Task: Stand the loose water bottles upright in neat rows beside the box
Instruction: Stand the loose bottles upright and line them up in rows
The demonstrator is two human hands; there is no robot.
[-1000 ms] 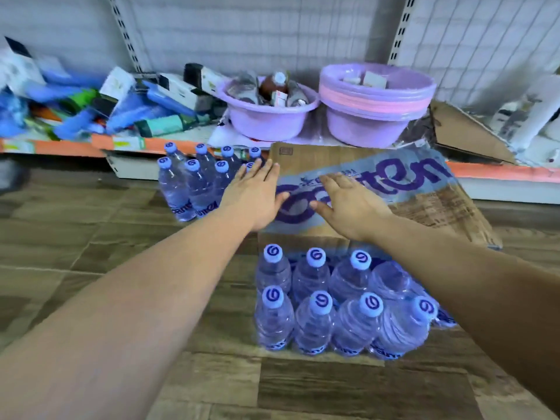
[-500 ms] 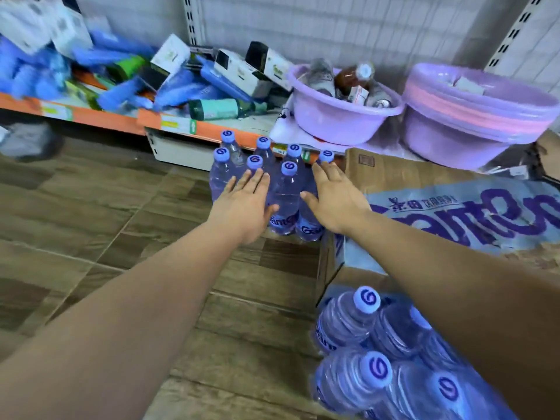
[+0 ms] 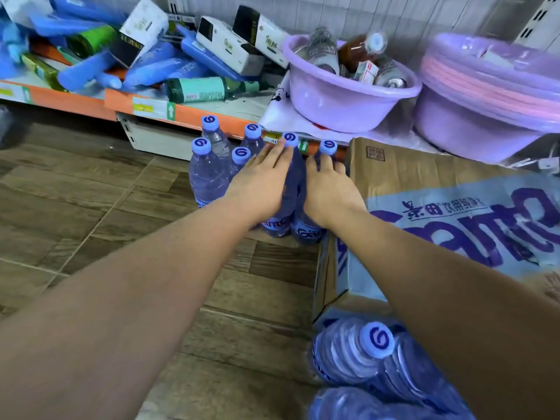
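Your flat, open left hand [image 3: 260, 183] and your right hand [image 3: 328, 192], whose grip I can't tell, rest on the upright bottles [image 3: 206, 177] at 12 o'clock, with the box [image 3: 424, 180] at 3 o'clock.

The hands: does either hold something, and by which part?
Left hand presses flat against standing bottles. Right hand: its fingers seem curled round the shoulder of the end bottle.

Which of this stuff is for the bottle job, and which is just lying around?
For the job: standing water bottles, cardboard box, left hand and right hand touching those bottles, more bottles at the box's near end.

Just lying about: purple basin holding jars, stacked basins, blue packets, green rolls, white cartons.
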